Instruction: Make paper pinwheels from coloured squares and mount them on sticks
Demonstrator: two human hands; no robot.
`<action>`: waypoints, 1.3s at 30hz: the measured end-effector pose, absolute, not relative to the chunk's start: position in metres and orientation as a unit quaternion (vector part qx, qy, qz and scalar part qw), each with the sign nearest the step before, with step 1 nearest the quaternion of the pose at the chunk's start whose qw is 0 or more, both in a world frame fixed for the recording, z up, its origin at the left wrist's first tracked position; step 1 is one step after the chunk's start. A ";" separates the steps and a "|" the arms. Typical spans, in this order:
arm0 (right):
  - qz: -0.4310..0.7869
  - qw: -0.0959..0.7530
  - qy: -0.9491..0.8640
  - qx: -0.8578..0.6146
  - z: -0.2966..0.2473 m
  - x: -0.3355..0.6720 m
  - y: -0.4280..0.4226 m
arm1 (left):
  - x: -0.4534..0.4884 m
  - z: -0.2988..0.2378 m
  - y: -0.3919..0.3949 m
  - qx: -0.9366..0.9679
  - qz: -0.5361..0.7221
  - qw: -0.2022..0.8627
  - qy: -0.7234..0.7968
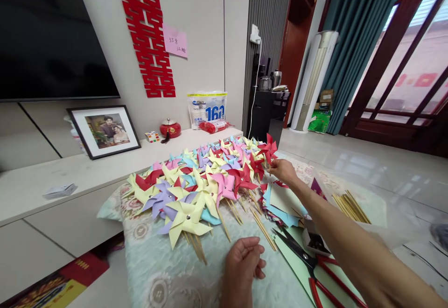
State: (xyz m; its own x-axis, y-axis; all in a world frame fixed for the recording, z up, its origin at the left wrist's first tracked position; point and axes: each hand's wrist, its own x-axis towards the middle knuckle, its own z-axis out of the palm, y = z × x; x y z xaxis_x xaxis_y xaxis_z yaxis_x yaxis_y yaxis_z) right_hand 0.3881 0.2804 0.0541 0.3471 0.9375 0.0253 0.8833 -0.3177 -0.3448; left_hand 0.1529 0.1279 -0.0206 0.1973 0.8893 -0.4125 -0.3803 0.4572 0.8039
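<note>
My right hand (283, 171) reaches to the far right side of the table, its fingers pinched at the stick of a red paper pinwheel (269, 148). My left hand (244, 257) rests near the front of the table with its fingers curled in and nothing seen in them. Beyond it spreads a dense heap of pinwheels in yellow, pink, purple, blue and red; a pale yellow pinwheel (189, 217) lies closest. Thin wooden sticks (263, 228) jut out from the heap toward me. Under my right forearm is a stack of cut paper sheets (285, 203).
Red-handled scissors (310, 263) lie on green paper at the right, beside a small box (314, 239) of dark pieces. More sticks (350, 206) sit in a clear bag. A white cabinet (105, 177) along the wall bears a framed photo (105, 131) and a red pot (170, 128).
</note>
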 end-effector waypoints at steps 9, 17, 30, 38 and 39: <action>0.118 0.068 -0.555 -0.820 0.037 0.385 0.286 | 0.152 -0.032 0.132 0.283 0.425 0.734 0.448; 0.146 0.031 -0.574 -0.805 0.038 0.378 0.295 | 0.153 -0.037 0.133 0.284 0.423 0.731 0.454; 0.144 0.015 -0.564 -0.813 0.035 0.375 0.302 | 0.152 -0.036 0.133 0.284 0.419 0.737 0.448; 0.136 0.002 -0.557 -0.819 0.031 0.377 0.302 | 0.152 -0.034 0.133 0.286 0.419 0.741 0.441; 0.136 0.002 -0.558 -0.819 0.031 0.377 0.302 | 0.152 -0.033 0.133 0.285 0.419 0.740 0.443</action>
State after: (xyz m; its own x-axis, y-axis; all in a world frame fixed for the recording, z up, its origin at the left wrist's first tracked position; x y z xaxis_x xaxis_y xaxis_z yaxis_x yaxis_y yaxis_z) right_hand 0.3772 0.3024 0.0306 0.3416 0.9137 -0.2200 0.9128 -0.3783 -0.1540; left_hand 0.1522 0.1332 -0.0335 0.2565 0.8720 -0.4169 -0.3663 0.4869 0.7930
